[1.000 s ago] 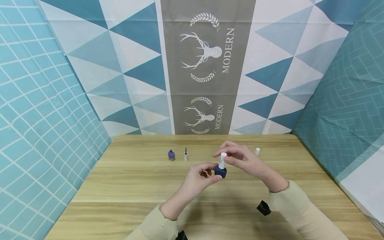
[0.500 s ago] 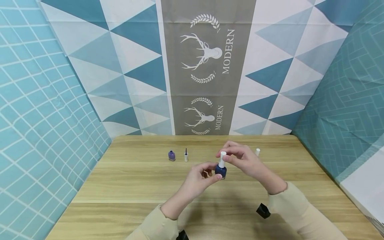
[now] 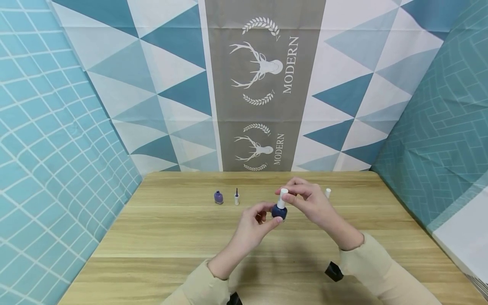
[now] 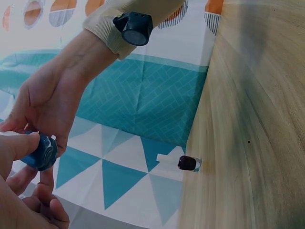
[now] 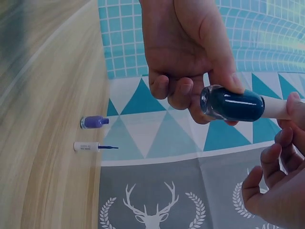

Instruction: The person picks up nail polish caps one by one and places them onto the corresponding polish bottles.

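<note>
My left hand (image 3: 252, 225) pinches a dark blue nail polish bottle (image 3: 279, 212) by its glass body, between thumb and fingers. The bottle is held above the table, nearly upright, with its white cap (image 3: 282, 198) at the top. My right hand (image 3: 308, 201) holds that cap between thumb and forefinger. In the right wrist view the cap sits at the neck of the blue bottle (image 5: 236, 103), and the right hand's other fingers are curled loosely below. The thumb of the left hand lies along the glass.
On the wooden table (image 3: 171, 237), a purple nail polish bottle (image 3: 218, 198) stands uncapped at the back. Beside it a white cap (image 3: 237, 199) stands with its brush upward. A capped dark polish bottle (image 4: 188, 163) stands back right, partly hidden by my right hand in the head view.
Both hands have shifted slightly up and away in the head view, carrying the blue bottle with them. The purple bottle and the brush cap stand where they were.
</note>
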A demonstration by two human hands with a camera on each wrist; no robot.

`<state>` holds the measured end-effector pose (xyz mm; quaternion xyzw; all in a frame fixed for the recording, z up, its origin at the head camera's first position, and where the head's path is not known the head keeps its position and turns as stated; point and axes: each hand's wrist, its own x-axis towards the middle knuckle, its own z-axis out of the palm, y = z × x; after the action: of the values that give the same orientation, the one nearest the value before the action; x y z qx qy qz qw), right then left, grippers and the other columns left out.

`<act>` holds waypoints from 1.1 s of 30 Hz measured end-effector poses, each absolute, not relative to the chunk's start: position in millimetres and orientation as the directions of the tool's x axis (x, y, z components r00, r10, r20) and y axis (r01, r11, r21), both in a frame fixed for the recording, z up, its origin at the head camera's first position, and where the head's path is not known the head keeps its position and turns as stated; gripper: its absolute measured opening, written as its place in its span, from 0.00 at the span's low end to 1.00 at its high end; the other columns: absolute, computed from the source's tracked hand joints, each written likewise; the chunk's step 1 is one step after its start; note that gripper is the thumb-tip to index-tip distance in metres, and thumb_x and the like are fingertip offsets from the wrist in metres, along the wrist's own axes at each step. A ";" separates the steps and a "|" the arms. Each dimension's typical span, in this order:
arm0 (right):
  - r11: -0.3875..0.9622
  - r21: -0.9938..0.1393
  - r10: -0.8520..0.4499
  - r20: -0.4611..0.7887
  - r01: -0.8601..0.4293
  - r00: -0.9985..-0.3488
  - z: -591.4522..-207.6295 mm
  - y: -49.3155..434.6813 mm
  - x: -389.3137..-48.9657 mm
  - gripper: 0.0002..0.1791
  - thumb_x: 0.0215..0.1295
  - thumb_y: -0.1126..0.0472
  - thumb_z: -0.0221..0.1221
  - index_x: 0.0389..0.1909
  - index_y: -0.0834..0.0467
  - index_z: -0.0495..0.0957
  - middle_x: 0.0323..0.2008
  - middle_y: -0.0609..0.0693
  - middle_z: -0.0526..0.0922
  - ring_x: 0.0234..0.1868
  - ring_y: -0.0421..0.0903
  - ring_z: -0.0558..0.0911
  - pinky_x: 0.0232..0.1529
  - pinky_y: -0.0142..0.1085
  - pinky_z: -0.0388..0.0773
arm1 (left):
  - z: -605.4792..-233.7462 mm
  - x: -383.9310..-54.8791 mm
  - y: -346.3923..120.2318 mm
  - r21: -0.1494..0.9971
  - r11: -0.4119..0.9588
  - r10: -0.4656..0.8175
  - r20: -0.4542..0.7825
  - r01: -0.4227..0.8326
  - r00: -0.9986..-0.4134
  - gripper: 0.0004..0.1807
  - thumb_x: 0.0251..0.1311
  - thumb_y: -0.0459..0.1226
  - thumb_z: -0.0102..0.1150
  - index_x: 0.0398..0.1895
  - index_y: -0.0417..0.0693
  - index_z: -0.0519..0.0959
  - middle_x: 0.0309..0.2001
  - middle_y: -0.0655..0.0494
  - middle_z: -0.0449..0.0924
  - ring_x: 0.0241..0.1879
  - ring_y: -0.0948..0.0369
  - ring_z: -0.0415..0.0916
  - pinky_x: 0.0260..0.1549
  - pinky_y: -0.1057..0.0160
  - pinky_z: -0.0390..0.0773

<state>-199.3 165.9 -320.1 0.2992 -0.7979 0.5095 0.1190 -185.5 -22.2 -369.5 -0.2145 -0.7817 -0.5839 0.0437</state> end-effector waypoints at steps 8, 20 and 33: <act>0.351 -0.749 -0.303 0.477 -0.562 -0.825 -319.3 165.3 -196.4 0.07 0.59 0.63 0.64 0.38 0.53 0.86 0.32 0.45 0.79 0.35 0.41 0.74 0.31 0.32 0.70 | -368.3 -184.6 -19.6 0.911 0.221 0.258 0.289 0.348 -0.922 0.13 0.52 0.34 0.68 0.42 0.46 0.82 0.32 0.54 0.78 0.27 0.57 0.63 0.25 0.71 0.60; 0.372 -0.775 -0.235 0.453 -0.510 -0.860 -319.5 162.8 -193.1 0.08 0.58 0.60 0.65 0.39 0.51 0.86 0.31 0.45 0.79 0.31 0.42 0.71 0.27 0.33 0.67 | -368.1 -181.6 -15.8 0.897 0.186 0.179 0.370 0.400 -0.912 0.10 0.48 0.39 0.71 0.35 0.51 0.83 0.29 0.59 0.79 0.27 0.50 0.63 0.25 0.72 0.59; 0.382 -0.792 -0.140 0.460 -0.477 -0.877 -324.9 155.6 -188.5 0.10 0.59 0.56 0.64 0.41 0.52 0.86 0.29 0.46 0.77 0.31 0.43 0.72 0.30 0.32 0.71 | -366.8 -180.4 -13.6 0.874 0.306 0.141 0.351 0.378 -0.926 0.11 0.48 0.41 0.71 0.36 0.52 0.83 0.30 0.63 0.80 0.28 0.65 0.64 0.29 0.70 0.64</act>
<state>-188.5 155.6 -324.9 0.1892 -0.8155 0.5227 0.1610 -180.4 -13.6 -366.8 -0.1620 -0.8012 -0.5666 0.1044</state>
